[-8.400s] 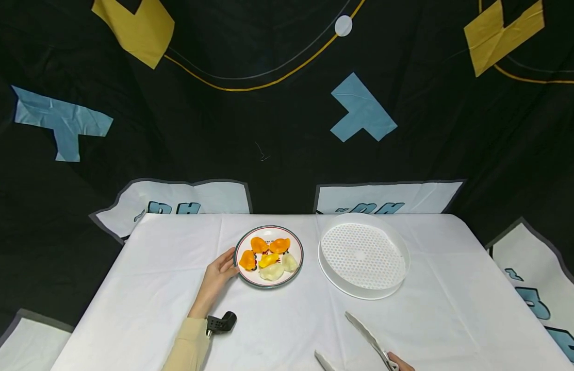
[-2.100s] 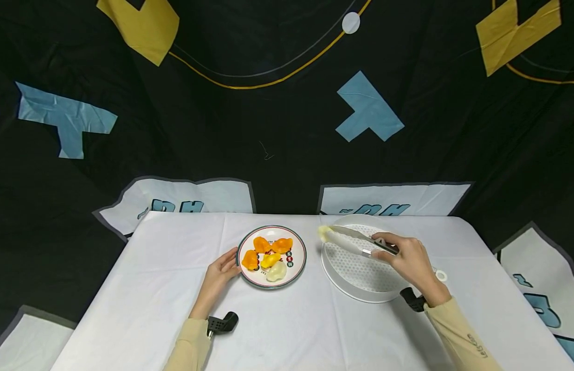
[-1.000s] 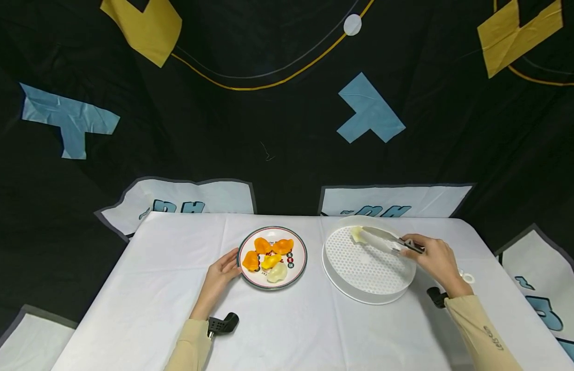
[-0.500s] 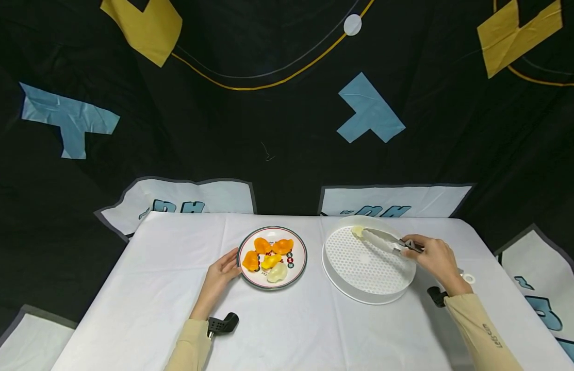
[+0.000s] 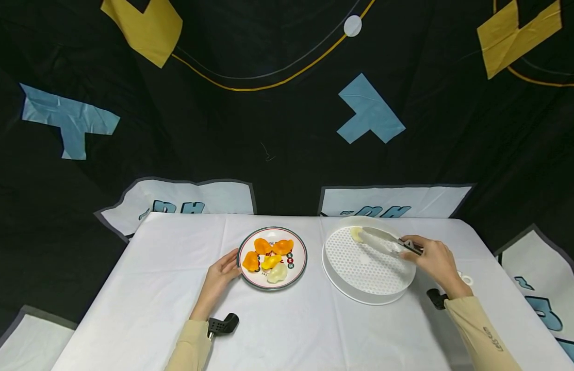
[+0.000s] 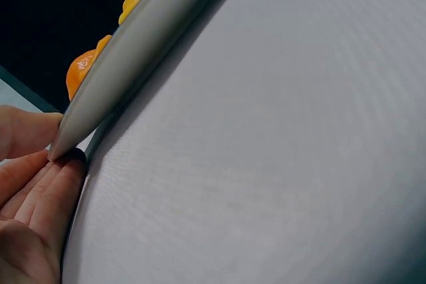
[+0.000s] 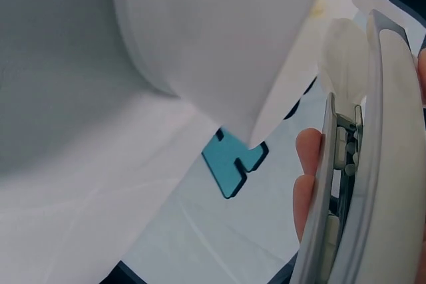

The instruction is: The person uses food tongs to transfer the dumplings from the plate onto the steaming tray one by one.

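My left hand [image 5: 219, 274] pinches the left rim of a round plate [image 5: 295, 272], thumb on top and fingers under the edge. In the left wrist view the plate's underside [image 6: 140, 58] slants over the cloth. On the plate lie several orange dumplings [image 5: 250, 261], a yellow dumpling [image 5: 271, 262] and a pale one [image 5: 277, 273]. My right hand [image 5: 435, 260] grips metal tongs [image 5: 384, 235], their white end ring showing behind the wrist. At the tong tips a pale yellow dumpling [image 5: 356, 234] sits on the far left part of a white perforated steamer basket [image 5: 370, 268].
A white cloth covers the table [image 5: 314, 330]. Black wrist cameras [image 5: 224, 323] sit on both forearms. Behind the table hangs a black curtain [image 5: 287, 144] with yellow and blue shapes.
The right hand has come in with the tongs and carried one pale dumpling from the plate rightward into the steamer basket. In the last second it barely moves. The left hand stays at the plate.
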The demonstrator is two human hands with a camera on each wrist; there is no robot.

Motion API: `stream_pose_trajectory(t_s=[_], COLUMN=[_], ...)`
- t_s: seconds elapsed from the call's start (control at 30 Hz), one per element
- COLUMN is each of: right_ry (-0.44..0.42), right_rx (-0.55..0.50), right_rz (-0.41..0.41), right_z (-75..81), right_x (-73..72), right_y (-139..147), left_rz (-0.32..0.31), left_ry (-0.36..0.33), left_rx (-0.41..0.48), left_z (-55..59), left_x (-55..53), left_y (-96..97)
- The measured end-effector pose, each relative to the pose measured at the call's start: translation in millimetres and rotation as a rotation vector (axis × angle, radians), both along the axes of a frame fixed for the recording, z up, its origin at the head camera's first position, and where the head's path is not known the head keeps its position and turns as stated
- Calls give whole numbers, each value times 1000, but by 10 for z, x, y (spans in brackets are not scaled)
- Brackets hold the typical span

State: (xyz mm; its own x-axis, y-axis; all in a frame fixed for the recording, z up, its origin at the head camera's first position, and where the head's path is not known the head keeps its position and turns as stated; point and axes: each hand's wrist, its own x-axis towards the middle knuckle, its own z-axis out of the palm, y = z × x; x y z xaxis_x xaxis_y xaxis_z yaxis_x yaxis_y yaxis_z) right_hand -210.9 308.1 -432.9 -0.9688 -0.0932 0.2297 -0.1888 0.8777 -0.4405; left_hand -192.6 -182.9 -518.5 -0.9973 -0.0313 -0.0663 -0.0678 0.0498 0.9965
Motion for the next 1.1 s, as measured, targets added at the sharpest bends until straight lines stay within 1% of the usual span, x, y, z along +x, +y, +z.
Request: stream_pose_trajectory(t_s=[0.13,0.3,0.57,0.7,0.87,1.1], right_ry=[-1,15,38,34,38,66], right_rx=[-6,-8,-37,-44,-54,-62], right_rz=[10,30,72,96,134,202], right_z=[22,56,169,220,255,264], right_x=[14,39,109,147,174,208], right_y=[-33,-77,-235,-321,-420,-564], left_rz=[-8,-2,5,8,12,4], left_ry=[6,3,3,-3,-7,5], left_rx=[14,17,-13,-15,-20,-3], left_z=[-12,-14,-16,-16,-15,-23], left_x=[-6,-11,-18,-23,-26,-20], left_y=[-5,-3,-2,0,4,-4])
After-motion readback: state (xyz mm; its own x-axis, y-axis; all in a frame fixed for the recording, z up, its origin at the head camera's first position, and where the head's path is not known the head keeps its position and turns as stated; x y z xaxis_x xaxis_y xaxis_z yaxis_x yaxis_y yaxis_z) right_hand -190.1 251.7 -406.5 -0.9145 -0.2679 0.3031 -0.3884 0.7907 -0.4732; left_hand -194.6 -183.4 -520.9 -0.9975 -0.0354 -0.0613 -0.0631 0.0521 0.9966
